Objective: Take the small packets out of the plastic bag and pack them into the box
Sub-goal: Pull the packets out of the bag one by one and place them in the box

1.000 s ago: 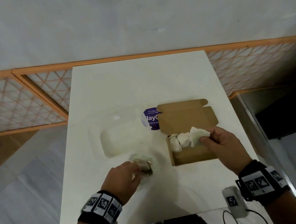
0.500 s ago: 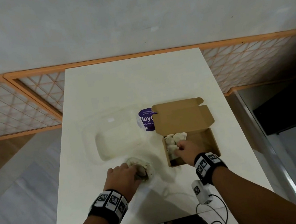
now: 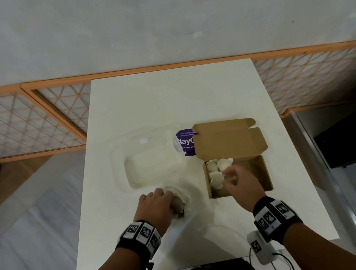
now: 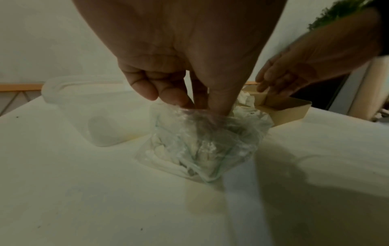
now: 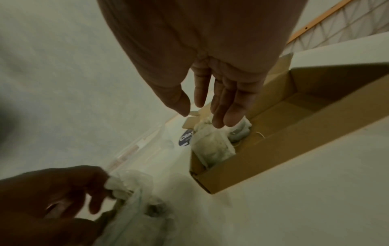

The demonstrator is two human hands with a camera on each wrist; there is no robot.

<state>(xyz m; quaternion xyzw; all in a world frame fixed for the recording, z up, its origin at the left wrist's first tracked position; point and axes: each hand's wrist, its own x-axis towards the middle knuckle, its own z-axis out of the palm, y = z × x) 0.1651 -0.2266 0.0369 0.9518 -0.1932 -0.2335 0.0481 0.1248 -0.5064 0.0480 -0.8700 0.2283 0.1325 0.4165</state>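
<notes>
My left hand pinches the mouth of the plastic bag, low and left of centre in the head view, holding it up so the packets inside stay reachable. My right hand hangs over the cardboard box, right of centre, fingers straight and loose, holding nothing. A few packets already sit bunched in the box's left end — the right end is bare card. To do this well, I'd keep the bag mouth pinched open and steady, reach in for one packet at a time, and lay each flat beside the others, filling toward the bare end — not heaping them where the lid must fold down.
</notes>
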